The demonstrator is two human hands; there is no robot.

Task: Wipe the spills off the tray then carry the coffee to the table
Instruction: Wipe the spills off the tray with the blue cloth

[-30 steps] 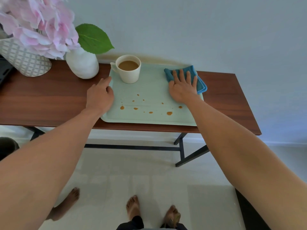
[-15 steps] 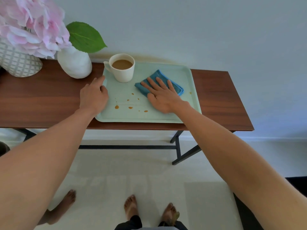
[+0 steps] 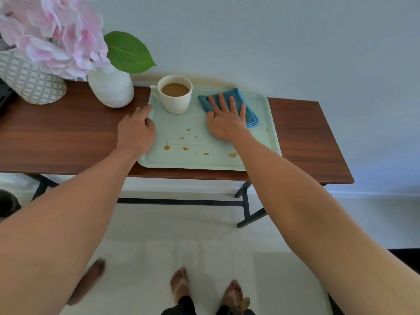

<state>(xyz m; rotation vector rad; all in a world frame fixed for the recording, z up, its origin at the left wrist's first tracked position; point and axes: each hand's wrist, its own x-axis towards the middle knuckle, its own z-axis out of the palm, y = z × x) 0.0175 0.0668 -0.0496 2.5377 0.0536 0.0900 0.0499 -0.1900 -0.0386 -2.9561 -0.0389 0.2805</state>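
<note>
A pale green tray (image 3: 261, 142) lies on a brown wooden console table (image 3: 68, 137). At the tray's far left stands a white cup of coffee (image 3: 176, 103). My right hand (image 3: 227, 121) presses flat on a folded blue cloth (image 3: 236, 96) in the far middle of the tray, just right of the cup. My left hand (image 3: 136, 133) grips the tray's left rim, thumb on the tray. Several brown coffee drops (image 3: 167, 147) dot the near half of the tray, and one drop by my right forearm is smeared.
A round white vase (image 3: 111, 87) with pink flowers (image 3: 52, 35) stands just left of the cup, with a patterned pot (image 3: 31, 83) farther left. The wall is right behind the table. My bare feet (image 3: 179, 285) and another person's foot (image 3: 95, 271) are on the floor.
My right hand swept the cloth from the tray's far right corner toward the middle, then back a little to the right and away. My left hand stayed on the rim.
</note>
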